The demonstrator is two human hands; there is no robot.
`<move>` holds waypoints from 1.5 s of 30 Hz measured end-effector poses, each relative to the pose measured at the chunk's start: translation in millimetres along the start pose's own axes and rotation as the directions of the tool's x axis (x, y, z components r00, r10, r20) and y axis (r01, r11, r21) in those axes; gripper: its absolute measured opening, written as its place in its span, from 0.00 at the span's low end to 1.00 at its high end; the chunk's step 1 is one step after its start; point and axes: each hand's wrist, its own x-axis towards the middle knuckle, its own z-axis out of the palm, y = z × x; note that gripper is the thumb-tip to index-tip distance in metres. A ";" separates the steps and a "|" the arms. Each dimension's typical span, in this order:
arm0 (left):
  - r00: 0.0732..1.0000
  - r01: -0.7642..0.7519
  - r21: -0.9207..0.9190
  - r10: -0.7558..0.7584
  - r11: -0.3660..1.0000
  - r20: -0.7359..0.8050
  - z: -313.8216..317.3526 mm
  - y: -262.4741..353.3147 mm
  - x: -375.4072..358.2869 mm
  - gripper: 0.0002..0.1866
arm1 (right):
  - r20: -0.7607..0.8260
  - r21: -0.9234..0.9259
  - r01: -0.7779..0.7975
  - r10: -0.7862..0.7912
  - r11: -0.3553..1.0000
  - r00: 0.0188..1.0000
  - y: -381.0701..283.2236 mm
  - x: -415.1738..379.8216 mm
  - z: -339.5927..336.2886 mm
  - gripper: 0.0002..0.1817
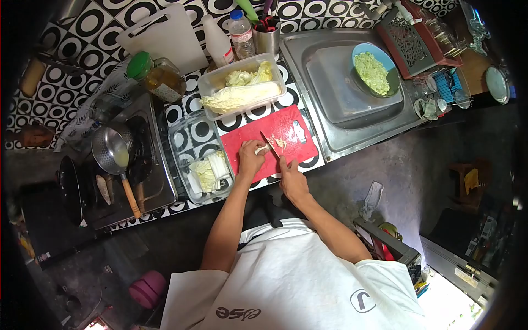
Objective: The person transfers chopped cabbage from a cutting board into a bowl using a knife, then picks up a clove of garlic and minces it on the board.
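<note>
On the red cutting board (301, 151), my left hand (251, 158) pinches a small pale vegetable piece (262, 149) with bent fingers. My right hand (294, 180) is closed around the handle of a knife (270, 144), whose blade lies right beside that piece. Small chopped pale bits (280, 143) are scattered on the board past the blade. Behind the board, a clear plastic container (210, 87) holds napa cabbage (242, 94). To the left of my left hand, another clear container (179, 144) holds cut cabbage pieces (209, 175).
At right, a blue bowl (360, 50) of shredded cabbage stands at the metal sink (316, 129). A stove (159, 181) with a metal pan (107, 142) is at left. A green-lidded jar (165, 82), a water bottle (241, 36) and a white board (170, 41) stand behind.
</note>
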 end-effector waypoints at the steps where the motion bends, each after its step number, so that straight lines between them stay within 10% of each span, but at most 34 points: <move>1: 0.999 0.050 -0.039 -0.050 0.998 -0.013 0.0 0.3 -0.1 0.08 | 0.000 -0.001 0.002 -0.002 1.000 1.000 0.6 -1.6 -1.6 0.33; 45: 0.985 -0.168 0.017 0.169 0.986 -0.036 2.3 -14.4 -2.5 0.06 | -0.026 -0.023 -0.005 0.005 1.000 1.000 -10.0 9.9 4.7 0.36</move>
